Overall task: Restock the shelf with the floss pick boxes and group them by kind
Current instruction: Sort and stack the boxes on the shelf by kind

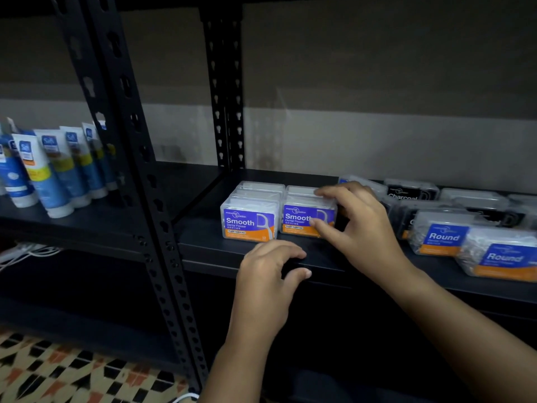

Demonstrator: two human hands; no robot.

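Right hand (pixel 357 225) pinches a clear plastic Smooth box (pixel 308 216); left hand (pixel 270 274), loosely curled, seemingly holds nothing.

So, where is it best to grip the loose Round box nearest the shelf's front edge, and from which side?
Probably by its two short ends, coming from the front and above. That Round box lies at the shelf's front edge with its label facing out and its top clear, while another Round box sits close at its left and behind, leaving little room for fingers there.

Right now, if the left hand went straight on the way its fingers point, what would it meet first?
Likely the left Smooth box, just beyond the left hand at the shelf edge; depth unclear.
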